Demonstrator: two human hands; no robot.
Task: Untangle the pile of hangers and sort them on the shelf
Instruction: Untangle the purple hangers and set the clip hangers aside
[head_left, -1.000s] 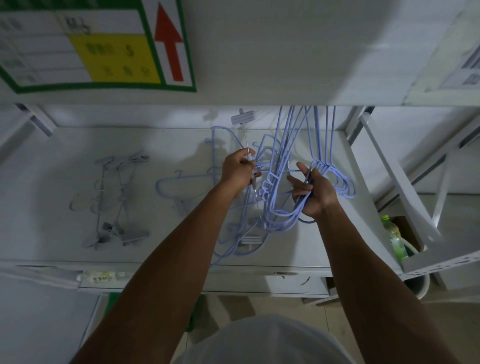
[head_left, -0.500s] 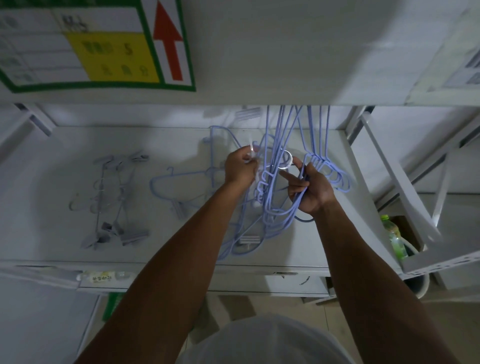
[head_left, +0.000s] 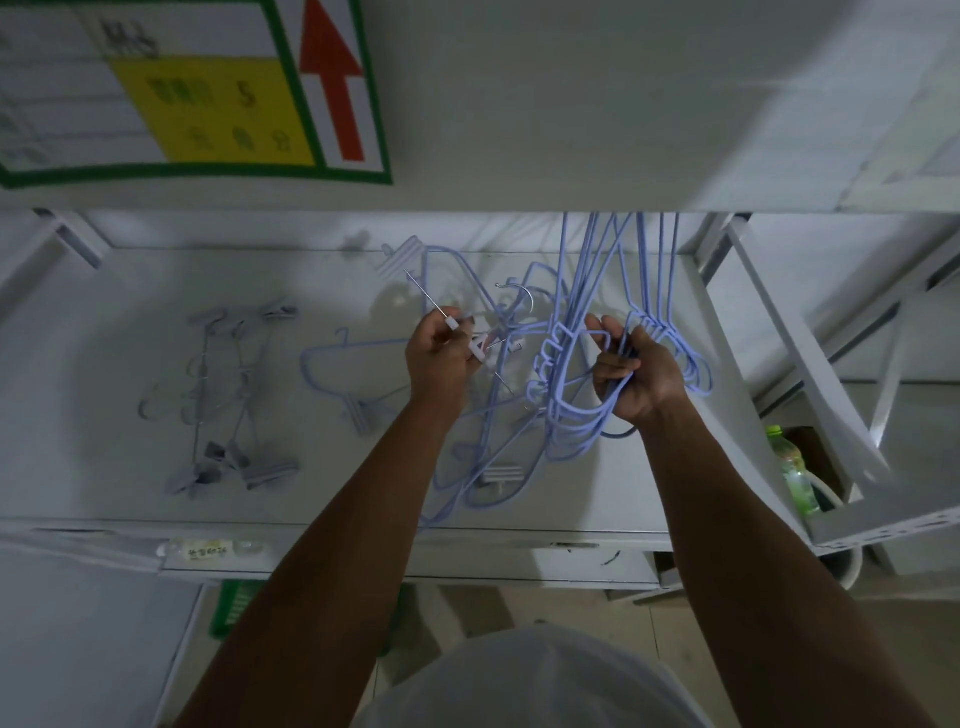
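Two hands raised over the shelf, both loaded. The right hand is clenched round a bundle of lilac hangers, fingers curled through the shoulder loops. The long wires run up from the grip and out of sight behind the upper shelf edge. Judged purpose: anchor the mass so that one piece can be drawn free.

The left hand pinches a clip hanger by its thin rod, with white clips just beside the fingertips. The rod angles up and away from the grip. A steel hook shows between the two hands; I cannot tell if it belongs to this hanger. More lilac loops trail below both grips onto the shelf, interlocked.

Materials:
- Lilac hangers — thin coated wire, smooth, with rounded shoulders and stepped notches. Probably springy and prone to snag.
- Clip hanger — bare metal rod with hard plastic clips.

Well left of the left grip, a group of grey clip hangers lies flat. Nearer it lies a single lilac hanger. I read these as sorted piles, so the sorting is partly done and the tangle is not yet cleared.
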